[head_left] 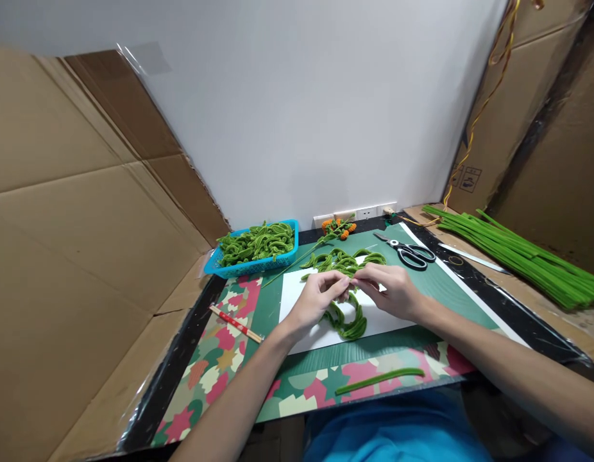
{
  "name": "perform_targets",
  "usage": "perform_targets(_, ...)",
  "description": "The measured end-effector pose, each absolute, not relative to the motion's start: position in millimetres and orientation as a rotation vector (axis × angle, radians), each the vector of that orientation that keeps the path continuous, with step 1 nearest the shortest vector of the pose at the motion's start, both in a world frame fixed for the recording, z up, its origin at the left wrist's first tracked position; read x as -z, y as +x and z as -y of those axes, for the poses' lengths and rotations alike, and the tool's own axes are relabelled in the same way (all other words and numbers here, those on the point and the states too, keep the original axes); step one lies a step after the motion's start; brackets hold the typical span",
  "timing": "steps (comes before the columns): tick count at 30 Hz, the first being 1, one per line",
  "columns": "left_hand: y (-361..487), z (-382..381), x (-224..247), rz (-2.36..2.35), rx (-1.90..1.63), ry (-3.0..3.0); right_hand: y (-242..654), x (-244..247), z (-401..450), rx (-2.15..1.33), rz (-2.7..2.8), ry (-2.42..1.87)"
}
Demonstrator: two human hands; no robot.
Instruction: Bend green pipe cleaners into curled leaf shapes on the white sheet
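Note:
My left hand (320,297) and my right hand (392,290) meet above a white sheet (292,301), fingertips pinched close together. Between them is a small green pipe cleaner (353,283), mostly hidden by the fingers. Just below, several curled green pipe cleaner pieces (355,328) lie on the sheet. Behind the hands spreads a pile of bent green pieces (333,260). One straight green pipe cleaner (380,380) rests on the mat's patterned front edge, nearer my body.
A blue basket (251,264) full of bent green pieces stands at the back left. Orange flowers on a green stem (344,229), black-handled scissors (412,255) and red-wrapped chopsticks (235,323) lie around the mat. A bundle of long green pipe cleaners (523,256) is at right. Cardboard walls flank the table.

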State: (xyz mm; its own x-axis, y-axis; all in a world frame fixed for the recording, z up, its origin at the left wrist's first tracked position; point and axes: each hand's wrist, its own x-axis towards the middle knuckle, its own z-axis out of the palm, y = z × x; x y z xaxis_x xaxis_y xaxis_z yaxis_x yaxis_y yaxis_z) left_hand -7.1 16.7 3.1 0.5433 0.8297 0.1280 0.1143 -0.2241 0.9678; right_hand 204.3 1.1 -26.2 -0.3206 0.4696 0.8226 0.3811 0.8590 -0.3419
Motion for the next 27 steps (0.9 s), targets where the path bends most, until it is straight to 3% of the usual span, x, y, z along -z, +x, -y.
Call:
perform_targets(4, -7, -13, 0, -0.842, -0.906, 1.862, 204, 23, -1, -0.232, 1.959, -0.720)
perform_targets(12, -15, -9, 5, -0.743, -1.210, 2.964, 191, 16, 2, -1.165, 1.570, -0.867)
perform_targets(20, -1, -1, 4, -0.881, -1.260, 2.200, 202, 19, 3, -0.595, 1.870, -0.813)
perform_targets(27, 2, 4, -2, -0.951, -1.237, 2.080, 195, 20, 4, -0.944, 1.661, -0.833)
